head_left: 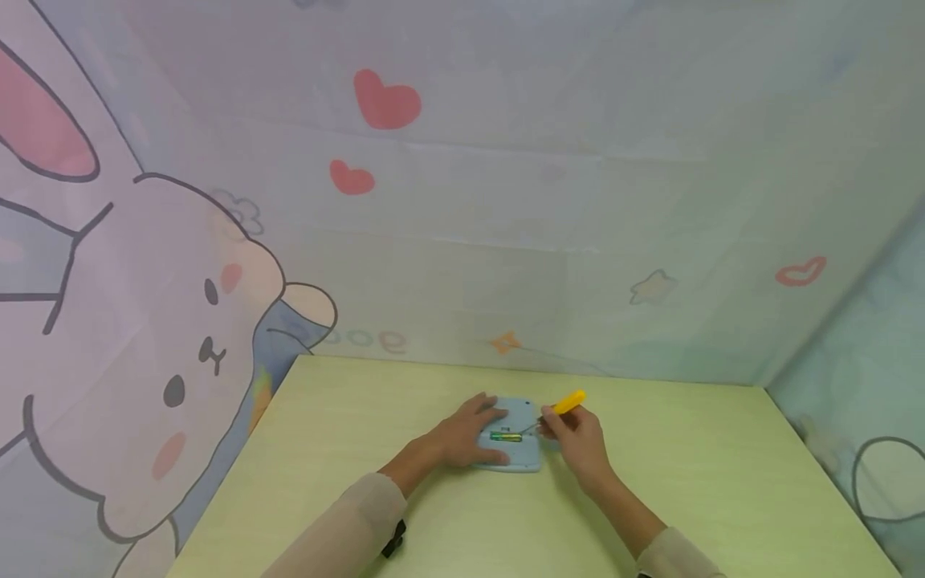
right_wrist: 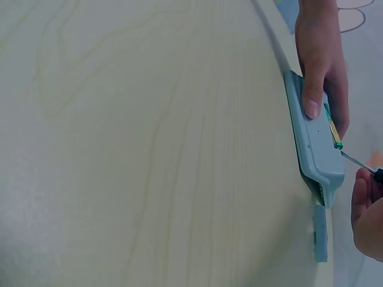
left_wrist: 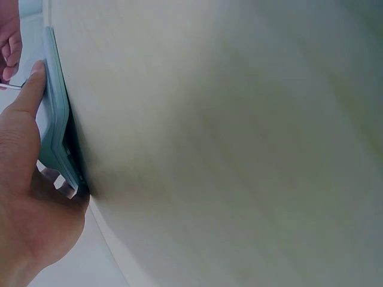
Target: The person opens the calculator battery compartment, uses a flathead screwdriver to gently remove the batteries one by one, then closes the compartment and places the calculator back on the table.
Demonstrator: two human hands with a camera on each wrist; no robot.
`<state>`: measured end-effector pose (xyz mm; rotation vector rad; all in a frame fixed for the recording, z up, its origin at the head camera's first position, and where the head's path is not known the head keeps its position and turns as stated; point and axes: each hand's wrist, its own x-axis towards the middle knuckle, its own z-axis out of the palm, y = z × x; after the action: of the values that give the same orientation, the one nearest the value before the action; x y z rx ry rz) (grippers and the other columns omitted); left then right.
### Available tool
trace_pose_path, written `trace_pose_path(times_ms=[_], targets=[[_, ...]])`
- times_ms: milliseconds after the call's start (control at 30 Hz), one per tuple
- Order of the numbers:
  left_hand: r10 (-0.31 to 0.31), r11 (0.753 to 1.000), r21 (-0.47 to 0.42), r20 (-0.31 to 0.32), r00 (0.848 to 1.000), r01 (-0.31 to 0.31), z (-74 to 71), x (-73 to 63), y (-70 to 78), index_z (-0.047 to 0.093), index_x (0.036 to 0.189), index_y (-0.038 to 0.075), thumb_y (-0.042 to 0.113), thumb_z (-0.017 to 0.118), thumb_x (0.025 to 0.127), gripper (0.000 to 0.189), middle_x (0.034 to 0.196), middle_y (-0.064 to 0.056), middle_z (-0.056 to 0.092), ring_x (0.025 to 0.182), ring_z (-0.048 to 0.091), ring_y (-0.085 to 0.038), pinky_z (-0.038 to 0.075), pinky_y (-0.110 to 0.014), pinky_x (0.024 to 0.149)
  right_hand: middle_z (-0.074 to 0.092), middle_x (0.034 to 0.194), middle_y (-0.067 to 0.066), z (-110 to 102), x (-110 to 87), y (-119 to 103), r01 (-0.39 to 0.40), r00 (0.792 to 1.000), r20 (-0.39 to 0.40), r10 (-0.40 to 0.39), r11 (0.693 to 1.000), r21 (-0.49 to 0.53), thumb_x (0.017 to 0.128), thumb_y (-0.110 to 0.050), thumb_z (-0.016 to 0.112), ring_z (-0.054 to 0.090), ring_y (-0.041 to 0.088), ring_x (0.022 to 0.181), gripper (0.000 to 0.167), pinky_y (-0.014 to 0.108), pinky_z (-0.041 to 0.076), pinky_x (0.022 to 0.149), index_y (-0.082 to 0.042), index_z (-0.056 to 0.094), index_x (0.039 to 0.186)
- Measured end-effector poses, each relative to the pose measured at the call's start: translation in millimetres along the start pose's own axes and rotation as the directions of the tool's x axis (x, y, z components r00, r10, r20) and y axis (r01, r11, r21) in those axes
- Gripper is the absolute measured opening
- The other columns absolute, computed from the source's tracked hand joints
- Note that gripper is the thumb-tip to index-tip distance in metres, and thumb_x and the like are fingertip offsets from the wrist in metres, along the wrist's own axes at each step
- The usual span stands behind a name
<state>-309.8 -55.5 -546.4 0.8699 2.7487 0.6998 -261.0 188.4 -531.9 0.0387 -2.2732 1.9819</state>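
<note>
A light blue calculator (head_left: pixel 522 459) lies back side up on the table, with a green and gold battery (head_left: pixel 506 437) in its open slot. My left hand (head_left: pixel 461 437) grips its left side, the thumb along the near part and the fingers toward the far edge. My right hand (head_left: pixel 582 446) holds a screwdriver with a yellow handle (head_left: pixel 570 402). Its thin metal shaft (right_wrist: pixel 357 160) slants down to the right end of the battery, as the right wrist view shows too. Beside the calculator, under the right hand, lies a small light blue piece (right_wrist: pixel 321 234).
The pale yellow-green table (head_left: pixel 694 474) reaches back to a cloth backdrop (head_left: pixel 506 201) printed with hearts and a large rabbit. A black strap (head_left: pixel 393 539) shows by the left sleeve. Another cloth (head_left: pixel 874 385) hangs along the right side.
</note>
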Motion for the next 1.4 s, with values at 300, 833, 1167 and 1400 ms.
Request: trace_pose_path(times_ms=[300, 833, 1167, 1400], targets=[[0.008, 1.000, 0.004, 0.002, 1.000, -0.008, 0.2, -1.5, 0.1, 0.046, 0.162, 0.024, 0.065, 0.075, 0.091, 0.088, 0.175, -0.005, 0.024, 0.162, 0.017, -0.030, 0.033, -0.052, 0.123, 0.075, 0.102, 0.013, 7.1, -6.2, -6.9, 0.095, 0.995, -0.017, -0.098, 0.985, -0.147, 0.103, -0.024, 0.073, 0.074, 0.028, 0.091, 0.026, 0.029, 0.062, 0.083, 0.001, 0.070, 0.112], [0.005, 1.000, 0.001, -0.001, 1.000, -0.005, -1.2, -2.9, 2.1, 0.046, 0.162, 0.024, 0.065, 0.075, 0.091, 0.087, 0.175, -0.004, 0.024, 0.162, 0.016, -0.030, 0.033, -0.053, 0.123, 0.074, 0.095, 0.008, 13.9, -3.0, -8.8, 0.174, 0.984, 0.010, -0.179, 0.943, -0.284, 0.103, -0.025, 0.074, 0.072, 0.022, 0.085, 0.023, 0.026, 0.060, 0.077, -0.002, 0.072, 0.108], [0.014, 1.000, 0.011, -0.002, 1.000, -0.014, -0.2, -1.8, 3.3, 0.045, 0.162, 0.023, 0.064, 0.075, 0.091, 0.087, 0.175, -0.004, 0.025, 0.162, 0.016, -0.030, 0.034, -0.053, 0.122, 0.074, 0.110, 0.021, 5.5, -3.2, -2.1, 0.015, 1.000, -0.020, -0.016, 0.999, -0.033, 0.107, -0.022, 0.067, 0.074, 0.029, 0.095, 0.029, 0.031, 0.062, 0.085, 0.005, 0.066, 0.118], [0.023, 1.000, -0.011, -0.013, 1.000, -0.023, -0.5, -1.4, 2.5, 0.046, 0.162, 0.020, 0.062, 0.076, 0.091, 0.088, 0.174, -0.007, 0.025, 0.162, 0.016, -0.031, 0.032, -0.053, 0.123, 0.072, 0.113, 0.024, 0.6, -3.3, -2.0, -0.035, 0.999, -0.021, 0.037, 0.996, 0.085, 0.107, -0.018, 0.066, 0.074, 0.027, 0.094, 0.027, 0.032, 0.062, 0.087, 0.006, 0.065, 0.120]])
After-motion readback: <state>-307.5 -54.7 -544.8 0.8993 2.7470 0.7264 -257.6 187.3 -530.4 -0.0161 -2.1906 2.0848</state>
